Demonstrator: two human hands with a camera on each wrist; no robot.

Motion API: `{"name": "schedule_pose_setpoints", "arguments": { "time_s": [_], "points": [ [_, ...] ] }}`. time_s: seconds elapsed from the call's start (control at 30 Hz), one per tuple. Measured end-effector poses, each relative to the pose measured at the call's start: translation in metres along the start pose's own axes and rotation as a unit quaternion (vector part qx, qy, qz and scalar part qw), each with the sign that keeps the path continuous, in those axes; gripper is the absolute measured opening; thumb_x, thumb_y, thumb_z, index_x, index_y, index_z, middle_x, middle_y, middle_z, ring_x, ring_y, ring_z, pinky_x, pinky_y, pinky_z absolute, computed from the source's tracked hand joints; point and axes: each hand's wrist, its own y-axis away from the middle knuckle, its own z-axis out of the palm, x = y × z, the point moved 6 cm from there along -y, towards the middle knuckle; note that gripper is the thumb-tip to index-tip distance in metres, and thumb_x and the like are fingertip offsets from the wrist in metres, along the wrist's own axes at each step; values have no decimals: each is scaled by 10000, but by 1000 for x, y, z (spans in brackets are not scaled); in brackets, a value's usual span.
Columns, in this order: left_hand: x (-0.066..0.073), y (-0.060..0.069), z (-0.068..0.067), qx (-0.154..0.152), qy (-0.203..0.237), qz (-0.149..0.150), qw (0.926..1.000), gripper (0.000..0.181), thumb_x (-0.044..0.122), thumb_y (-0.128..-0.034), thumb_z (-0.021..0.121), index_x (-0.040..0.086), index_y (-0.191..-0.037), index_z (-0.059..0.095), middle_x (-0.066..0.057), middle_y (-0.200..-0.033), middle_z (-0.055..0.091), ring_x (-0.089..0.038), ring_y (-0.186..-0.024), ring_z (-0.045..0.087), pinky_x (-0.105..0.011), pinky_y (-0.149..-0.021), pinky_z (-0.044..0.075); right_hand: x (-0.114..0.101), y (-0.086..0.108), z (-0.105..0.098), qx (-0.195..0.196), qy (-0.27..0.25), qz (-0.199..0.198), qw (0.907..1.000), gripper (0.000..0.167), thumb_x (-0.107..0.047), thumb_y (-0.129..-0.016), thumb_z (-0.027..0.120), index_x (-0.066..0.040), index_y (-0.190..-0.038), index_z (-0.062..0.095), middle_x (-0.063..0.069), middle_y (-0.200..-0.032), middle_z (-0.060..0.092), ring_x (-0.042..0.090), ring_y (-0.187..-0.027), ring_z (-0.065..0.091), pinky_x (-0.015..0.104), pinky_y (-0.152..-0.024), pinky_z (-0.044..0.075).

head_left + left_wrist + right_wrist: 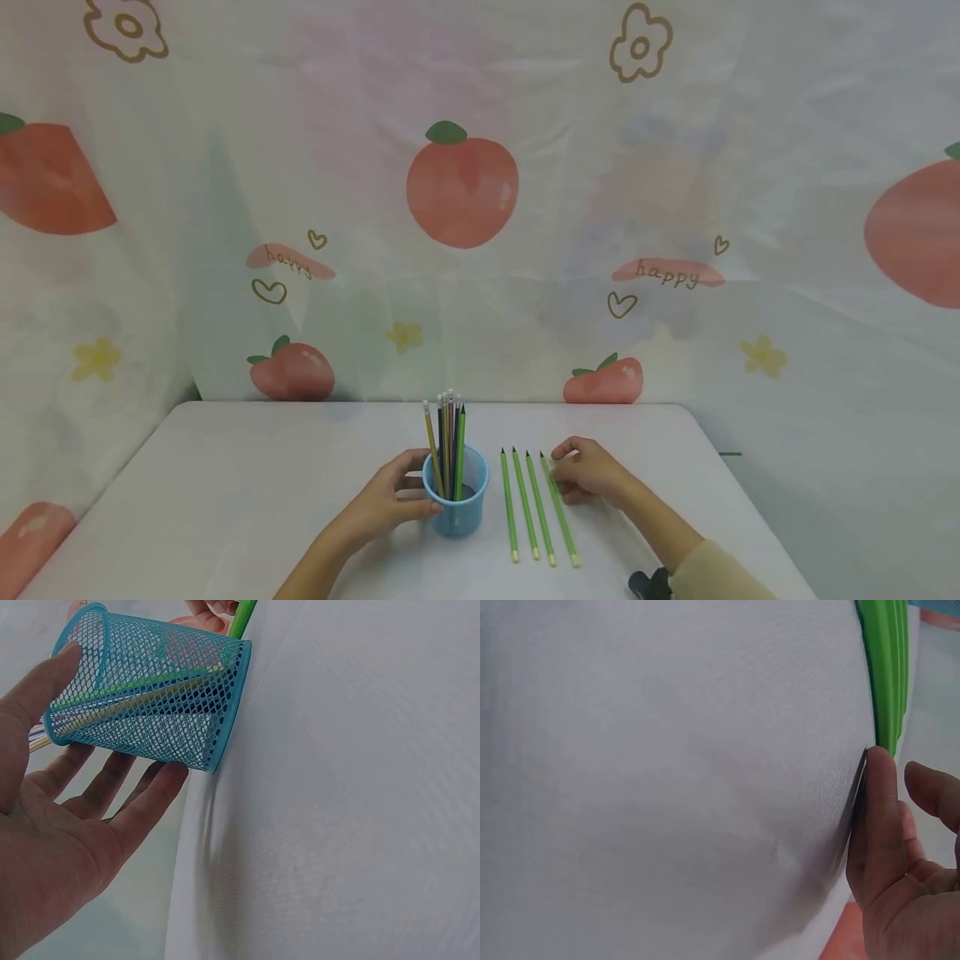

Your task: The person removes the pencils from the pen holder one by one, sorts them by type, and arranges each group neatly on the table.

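A blue mesh pencil cup [457,518] stands upright on the table, holding several pencils [448,442], one of them green. My left hand [386,500] holds the cup from its left side. In the left wrist view, the thumb [56,675] lies on one side of the mesh and the fingers on the other. To the right of the cup, several green pencils [534,510] lie side by side, dark points away from me. At the rightmost one, my right hand [588,471] has its fingertips against its side, with the thumb held apart in the right wrist view.
A white cloth covers the table [247,492]. Behind it hangs a curtain [525,333] printed with fruit and flowers. A small black object [648,583] sits beside the right sleeve [716,571] at the front edge.
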Motion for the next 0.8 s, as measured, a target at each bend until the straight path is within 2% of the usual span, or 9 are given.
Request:
{"name": "schedule_pose_setpoints", "arguments": {
  "time_s": [0.2, 0.37, 0.57, 0.8],
  "points": [
    [0, 1, 2, -56, 117, -10, 9999, 740, 218, -824, 824, 77, -1445, 448, -180, -1435, 507, -370, -1261, 555, -523, -1013, 503, 1, 1, 1, 31, 200, 12, 9998, 270, -62, -896, 691, -27, -1136, 573, 107, -804, 625, 198, -663, 617, 317, -574, 584],
    [3, 1, 0, -60, 132, 116, 9998, 737, 196, -826, 820, 65, -1445, 443, -191, -1429, 503, -376, -1257, 555, -508, -1008, 511, -13, 1, 1, 35, 189, -243, 9995, 299, -87, -892, 693, -21, -1159, 575, 104, -822, 641, 200, -674, 624, 330, -606, 582],
    [3, 2, -1, -42, 105, 77, 9999, 738, 197, -823, 822, 63, -1443, 444, -195, -1429, 505, -382, -1258, 555, -516, -1010, 508, -38, 8, 12, -324, -120, -685, 9971, 343, -110, -908, 686, 13, -1201, 557, 145, -904, 674, 199, -751, 637, 386, -721, 618],
    [3, 2, 0, -43, 136, 103, 9998, 732, 189, -819, 826, 55, -1434, 453, -198, -1420, 511, -380, -1252, 559, -514, -1015, 505, -60, 16, 25, -657, -249, -1056, 9919, 343, -146, -919, 685, 4, -1203, 563, 164, -946, 657, 216, -787, 645, 373, -746, 620]
  ]
}}
